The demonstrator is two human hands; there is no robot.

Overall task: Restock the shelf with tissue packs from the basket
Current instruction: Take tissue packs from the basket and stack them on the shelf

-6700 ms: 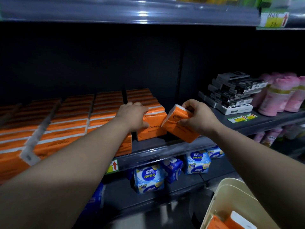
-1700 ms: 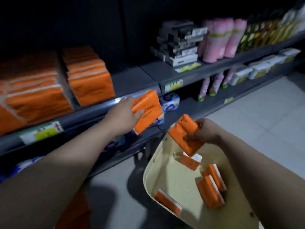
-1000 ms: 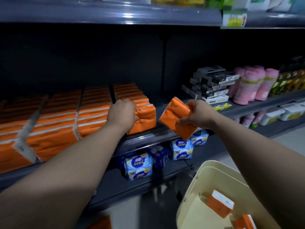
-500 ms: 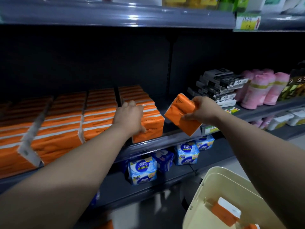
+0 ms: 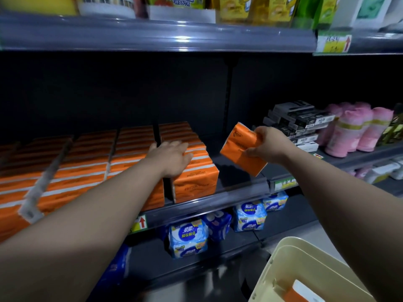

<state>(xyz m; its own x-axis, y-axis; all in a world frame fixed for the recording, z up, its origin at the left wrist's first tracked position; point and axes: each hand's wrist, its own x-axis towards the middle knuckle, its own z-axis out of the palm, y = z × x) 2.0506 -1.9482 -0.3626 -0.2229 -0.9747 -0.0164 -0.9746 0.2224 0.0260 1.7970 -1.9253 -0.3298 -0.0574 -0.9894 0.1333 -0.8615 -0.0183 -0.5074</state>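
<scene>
An orange tissue pack is gripped, tilted, by the right hand above the shelf, right of the stocked rows. The left hand is laid flat on the rightmost row. A cream basket is seen below.

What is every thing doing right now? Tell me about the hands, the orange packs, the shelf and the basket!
shelf: partly filled, bare right of the packs.
stocked packs: standing in rows on the shelf.
held pack: tilted, in the air over the bare spot.
left hand: flat on the stocked packs, holding nothing.
right hand: gripping the held pack.
basket: holds at least one orange pack.
</scene>
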